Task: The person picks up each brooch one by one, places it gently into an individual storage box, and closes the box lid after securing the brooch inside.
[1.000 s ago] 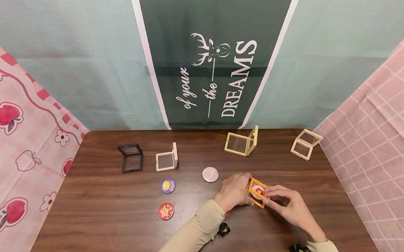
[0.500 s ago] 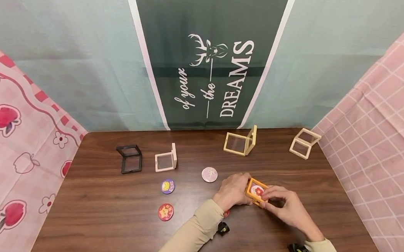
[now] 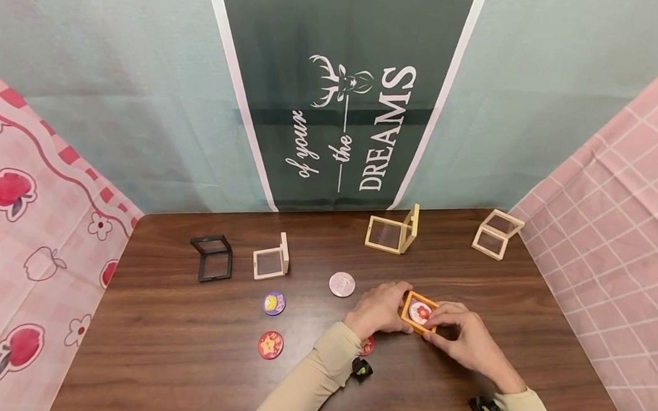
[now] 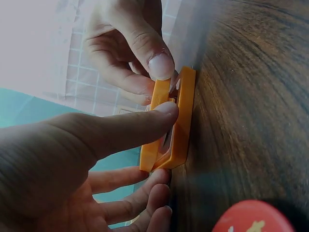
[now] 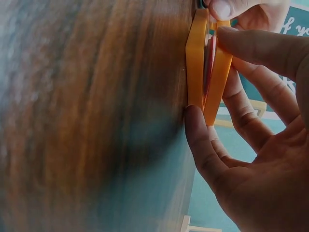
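Note:
An orange square display case (image 3: 423,296) with clear panes lies on the table between both hands. Inside it a round badge with a red flower (image 3: 419,312) shows through the top pane. My left hand (image 3: 377,309) grips the case's left side, its thumb across the seam in the left wrist view. On the right side my right hand (image 3: 464,335) holds the lid (image 5: 222,72) between thumb and fingers. A narrow wedge-shaped gap parts lid and base (image 5: 195,58), and the badge's red edge (image 5: 209,63) shows in it.
Open display cases stand behind: black (image 3: 215,266), pale pink (image 3: 269,263), yellow (image 3: 385,235), cream (image 3: 491,242). Loose badges lie leftward: lilac (image 3: 342,284), purple (image 3: 274,303), red with a star (image 3: 271,345). Another red badge (image 3: 367,345) is partly hidden by the left wrist.
The orange case's lid has swung down from a raised tilt to lie almost flat over the flower badge. Both hands have stayed on the case, the right following the lid down.

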### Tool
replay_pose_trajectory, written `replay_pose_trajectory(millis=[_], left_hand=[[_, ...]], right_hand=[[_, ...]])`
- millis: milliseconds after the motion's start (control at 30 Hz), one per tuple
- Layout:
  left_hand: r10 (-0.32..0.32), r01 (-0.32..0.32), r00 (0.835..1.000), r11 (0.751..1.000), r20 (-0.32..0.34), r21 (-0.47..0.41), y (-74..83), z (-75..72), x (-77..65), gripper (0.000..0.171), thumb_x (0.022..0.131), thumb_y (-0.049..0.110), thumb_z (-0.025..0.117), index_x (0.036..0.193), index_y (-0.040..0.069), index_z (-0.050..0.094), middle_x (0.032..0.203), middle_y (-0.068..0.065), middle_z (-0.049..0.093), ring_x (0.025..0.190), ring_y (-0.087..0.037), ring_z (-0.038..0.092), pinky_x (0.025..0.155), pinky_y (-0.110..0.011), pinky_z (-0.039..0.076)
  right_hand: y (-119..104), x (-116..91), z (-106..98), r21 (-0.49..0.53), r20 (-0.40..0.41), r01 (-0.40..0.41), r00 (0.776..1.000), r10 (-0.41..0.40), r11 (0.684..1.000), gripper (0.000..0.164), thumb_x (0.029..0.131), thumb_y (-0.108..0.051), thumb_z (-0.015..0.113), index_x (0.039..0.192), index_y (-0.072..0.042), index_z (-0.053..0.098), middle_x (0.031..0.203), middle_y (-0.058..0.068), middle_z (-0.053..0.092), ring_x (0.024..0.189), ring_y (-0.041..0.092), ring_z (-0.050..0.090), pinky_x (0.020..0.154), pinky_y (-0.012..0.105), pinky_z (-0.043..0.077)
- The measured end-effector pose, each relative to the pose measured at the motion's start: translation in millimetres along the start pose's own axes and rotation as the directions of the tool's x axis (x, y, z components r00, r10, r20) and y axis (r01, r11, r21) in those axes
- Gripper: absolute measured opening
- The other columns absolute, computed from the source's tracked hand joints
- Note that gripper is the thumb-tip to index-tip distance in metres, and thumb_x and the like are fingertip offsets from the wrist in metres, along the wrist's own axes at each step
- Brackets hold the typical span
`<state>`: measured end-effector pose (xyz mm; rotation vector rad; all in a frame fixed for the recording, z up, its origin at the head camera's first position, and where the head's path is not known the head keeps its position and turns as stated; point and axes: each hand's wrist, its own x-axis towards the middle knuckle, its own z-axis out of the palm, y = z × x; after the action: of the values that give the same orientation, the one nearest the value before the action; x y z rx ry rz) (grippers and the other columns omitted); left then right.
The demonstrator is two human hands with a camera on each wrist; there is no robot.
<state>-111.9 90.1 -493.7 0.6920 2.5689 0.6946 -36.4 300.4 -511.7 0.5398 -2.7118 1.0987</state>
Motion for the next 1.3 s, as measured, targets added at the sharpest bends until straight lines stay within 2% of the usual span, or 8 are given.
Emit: replay_pose_trajectory(millis=[367,867,1000,1100,1233,1300], left_hand=[[0.002,-0.002,1.000,1.000,-0.006,-0.021,0.4,2.6,4.0,0.076,0.072,0.038,0.101,0.137,0.026,0.064,0.095,0.013,0.061,0.088,-0.005,0.058,0.074,-0.026,0.048],[-0.030,0.030,0.999,0.999,-0.022,-0.035,6.8,8.2,3.6,0.072,0.068,0.035,0.103,0.130,0.028,0.067,0.088,0.014,0.058,0.079,-0.004,0.054,0.068,-0.025,0.045],[-0.026,0.026,0.999,0.999,-0.025,-0.024,7.4,8.9,3.0,0.072,0.069,0.035,0.103,0.130,0.028,0.066,0.090,0.013,0.059,0.081,-0.005,0.055,0.069,-0.026,0.046],[-0.017,0.017,0.999,1.000,-0.030,-0.007,6.7,9.5,0.5,0.073,0.070,0.035,0.102,0.132,0.027,0.065,0.100,0.011,0.067,0.087,-0.005,0.060,0.073,-0.026,0.049],[-0.005,0.006,0.999,1.000,-0.043,0.017,3.3,9.6,-5.4,0.073,0.072,0.037,0.101,0.134,0.026,0.063,0.111,0.007,0.071,0.093,-0.007,0.063,0.077,-0.029,0.052],[0.001,-0.001,0.999,1.000,-0.047,0.018,1.5,9.1,-8.1,0.072,0.072,0.037,0.101,0.133,0.026,0.062,0.108,0.008,0.070,0.091,-0.007,0.062,0.076,-0.029,0.051]], right_hand=[[1.8,-2.0,-0.6,-0.004,0.002,0.028,1.000,-0.028,1.000,0.039,0.065,0.005,0.098,0.082,-0.026,0.081,0.094,-0.012,0.073,0.101,0.020,0.065,0.099,0.008,0.037],[0.5,-5.8,-1.6,-0.033,0.001,0.036,0.999,-0.036,0.999,0.036,0.063,0.005,0.099,0.077,-0.024,0.081,0.090,-0.013,0.070,0.098,0.020,0.064,0.096,0.011,0.039],[-0.2,-6.9,-1.9,-0.040,0.004,0.028,1.000,-0.028,0.999,0.036,0.064,0.004,0.099,0.076,-0.024,0.081,0.090,-0.014,0.069,0.098,0.021,0.064,0.096,0.010,0.038],[-0.6,-6.6,-1.8,-0.041,0.014,0.027,1.000,-0.026,0.999,0.034,0.065,0.004,0.098,0.077,-0.023,0.081,0.091,-0.014,0.070,0.099,0.021,0.064,0.096,0.011,0.039],[-1.4,-4.1,-1.0,-0.055,0.046,0.032,0.999,-0.030,0.998,0.033,0.067,0.001,0.098,0.080,-0.024,0.082,0.093,-0.015,0.070,0.101,0.020,0.064,0.093,0.020,0.046],[-1.7,-2.6,-1.4,-0.058,0.060,0.043,0.997,-0.040,0.997,0.034,0.067,0.002,0.098,0.081,-0.025,0.082,0.093,-0.016,0.070,0.102,0.020,0.064,0.093,0.020,0.047]])
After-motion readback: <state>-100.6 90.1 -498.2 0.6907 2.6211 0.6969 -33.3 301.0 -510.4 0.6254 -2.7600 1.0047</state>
